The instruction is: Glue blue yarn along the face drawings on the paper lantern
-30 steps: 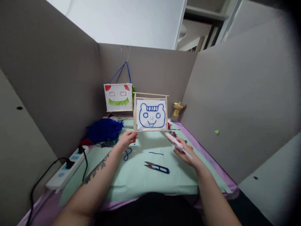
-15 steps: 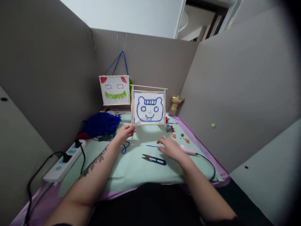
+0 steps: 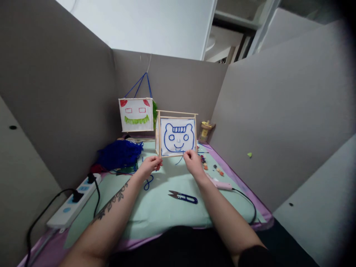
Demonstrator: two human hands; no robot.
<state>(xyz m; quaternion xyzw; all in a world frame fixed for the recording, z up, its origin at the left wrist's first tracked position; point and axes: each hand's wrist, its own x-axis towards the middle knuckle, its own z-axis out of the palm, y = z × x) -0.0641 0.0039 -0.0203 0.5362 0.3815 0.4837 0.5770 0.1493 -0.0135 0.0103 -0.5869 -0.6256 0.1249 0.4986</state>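
Observation:
A box-shaped lantern (image 3: 178,139) with a thin wooden stick frame and white panels is held up above the table. Its front panel bears a bear-like face outlined in blue. My left hand (image 3: 151,165) is closed around the lantern's lower left corner. Pinched in the fingers of my right hand (image 3: 194,162), just in front of the lower right of the panel, is a short piece of blue yarn (image 3: 179,160). Dark blue thread snips (image 3: 183,197) lie on the table below, and a curled blue yarn scrap (image 3: 148,183) lies near my left wrist.
A second lantern (image 3: 136,115) hangs by blue cords at the back. Blue yarn (image 3: 120,152) is heaped at the left behind a power strip (image 3: 75,200). On the right lie a pink corded tool (image 3: 222,185) and small colourful pieces (image 3: 219,171); a yellow glue-like bottle (image 3: 205,131) stands behind.
My right hand has picked up the short blue yarn from the table and brought it up to the lantern's front. The left hand still holds the lantern; the view has tilted up slightly.

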